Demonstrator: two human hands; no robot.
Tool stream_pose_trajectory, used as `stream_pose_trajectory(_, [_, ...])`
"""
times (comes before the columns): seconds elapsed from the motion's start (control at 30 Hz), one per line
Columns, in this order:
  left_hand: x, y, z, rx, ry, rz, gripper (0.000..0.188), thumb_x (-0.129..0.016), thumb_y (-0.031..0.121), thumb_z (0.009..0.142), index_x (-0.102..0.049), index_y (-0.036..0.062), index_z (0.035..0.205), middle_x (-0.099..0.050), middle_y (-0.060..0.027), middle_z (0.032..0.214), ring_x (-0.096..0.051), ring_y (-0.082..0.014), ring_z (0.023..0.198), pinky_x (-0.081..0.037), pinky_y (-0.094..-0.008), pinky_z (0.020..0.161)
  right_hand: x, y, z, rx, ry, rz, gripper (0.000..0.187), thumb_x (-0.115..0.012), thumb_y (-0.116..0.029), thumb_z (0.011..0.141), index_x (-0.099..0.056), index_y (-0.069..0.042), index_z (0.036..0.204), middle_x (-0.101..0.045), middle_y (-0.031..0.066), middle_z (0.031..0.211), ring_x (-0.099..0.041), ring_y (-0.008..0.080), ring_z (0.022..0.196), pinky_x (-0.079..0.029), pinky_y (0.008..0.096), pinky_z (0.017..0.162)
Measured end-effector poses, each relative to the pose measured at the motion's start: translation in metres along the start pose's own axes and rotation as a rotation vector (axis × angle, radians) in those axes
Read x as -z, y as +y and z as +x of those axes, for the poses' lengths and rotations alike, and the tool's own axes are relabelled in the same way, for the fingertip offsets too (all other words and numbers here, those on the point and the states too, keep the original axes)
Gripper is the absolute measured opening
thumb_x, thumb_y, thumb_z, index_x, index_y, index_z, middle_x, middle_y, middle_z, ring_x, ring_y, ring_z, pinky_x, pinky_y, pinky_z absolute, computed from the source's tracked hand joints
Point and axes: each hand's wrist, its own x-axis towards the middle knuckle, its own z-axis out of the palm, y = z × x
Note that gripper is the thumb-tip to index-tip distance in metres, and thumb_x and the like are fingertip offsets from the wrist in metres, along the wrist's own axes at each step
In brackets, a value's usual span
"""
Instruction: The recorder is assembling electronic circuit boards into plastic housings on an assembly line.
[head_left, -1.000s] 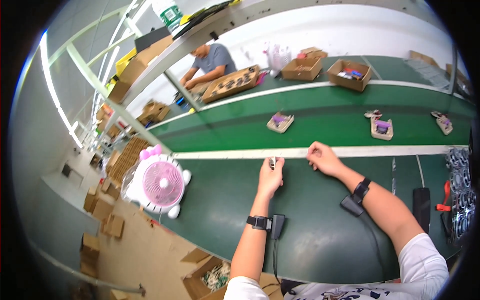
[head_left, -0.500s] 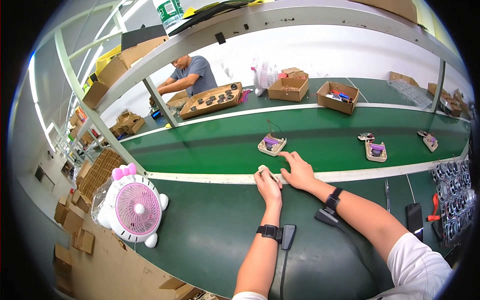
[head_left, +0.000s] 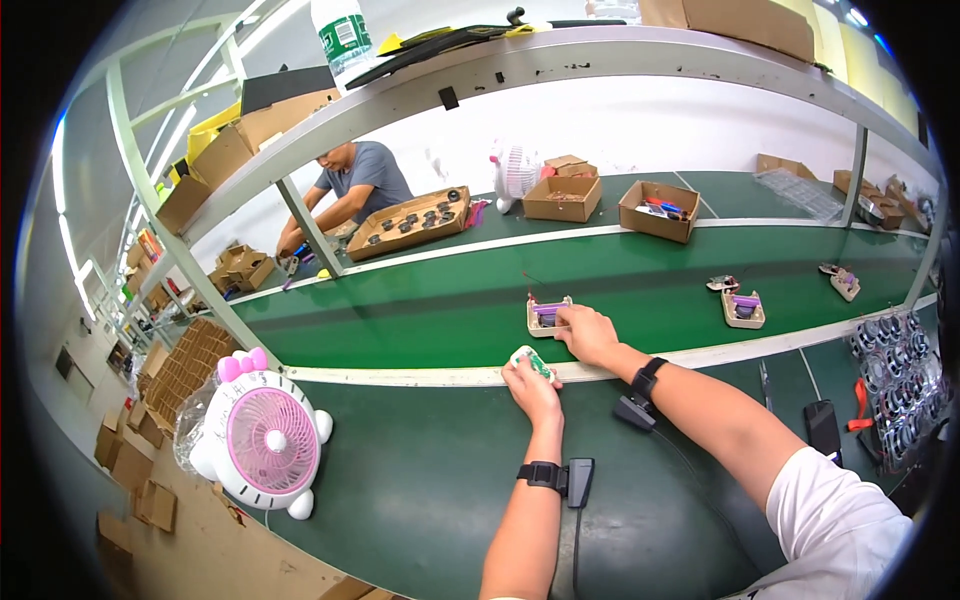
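Observation:
My left hand (head_left: 532,393) is closed around a small white plastic part with a green circuit board (head_left: 536,364), above the white rail at the belt's near edge. Further forward, my right hand (head_left: 590,337) grips the right side of a cream plastic housing (head_left: 534,322) on the green belt. Inside that housing lie a purple cylinder and a dark round part, and a thin wire sticks up from it. My right fingers partly cover its right side. Two similar cream housings, a nearer one (head_left: 743,311) and a farther one (head_left: 846,288), stand on the belt to the right.
A pink-and-white fan (head_left: 270,440) stands on the table at left. Metal round parts (head_left: 890,385), a black phone (head_left: 823,430) and an orange strap (head_left: 859,405) lie at right. Cardboard boxes (head_left: 660,211) line the far shelf, where a co-worker (head_left: 362,185) handles something. A metal beam crosses overhead.
My right hand has moved forward onto the cream housing and taken hold of its right side. In my left hand, the part has turned so that its green board shows.

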Motion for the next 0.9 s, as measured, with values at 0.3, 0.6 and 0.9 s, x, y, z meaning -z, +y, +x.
stream_pose_trajectory(0.3, [-0.001,-0.005,-0.008,0.044,-0.194,0.091,0.027,-0.051,0.014,0.102,-0.048,-0.0031,0.123,-0.065,-0.0124,0.099,-0.066,-0.0162,0.070,-0.057,-0.0285,0.050,0.124,0.007,-0.147,0.008,-0.082,0.050,0.017,-0.073,-0.005,0.079,-0.058,-0.004,0.086,-0.062,0.0135,0.088,-0.062,0.0361,0.085,-0.049,0.0460,0.073])
stream_pose_trajectory(0.6, [-0.031,-0.009,-0.062,0.044,-0.418,0.152,0.039,-0.055,0.004,0.099,-0.041,0.0034,0.135,-0.065,-0.0112,0.098,-0.066,-0.0144,0.081,-0.059,-0.0299,0.065,0.177,0.019,-0.216,-0.019,-0.172,0.016,0.019,-0.074,-0.013,0.083,-0.063,-0.006,0.096,-0.061,0.0118,0.089,-0.063,0.0327,0.085,-0.051,0.0419,0.076])
stream_pose_trajectory(0.9, [-0.030,-0.010,-0.069,0.002,-0.562,0.166,0.042,-0.057,0.001,0.099,-0.044,0.0057,0.138,-0.066,-0.0073,0.099,-0.066,-0.0118,0.088,-0.058,-0.0264,0.069,0.109,0.023,-0.135,0.155,0.107,0.147,0.022,-0.069,-0.013,0.089,-0.072,-0.001,0.107,-0.072,0.0163,0.097,-0.068,0.0296,0.087,-0.054,0.0372,0.081])
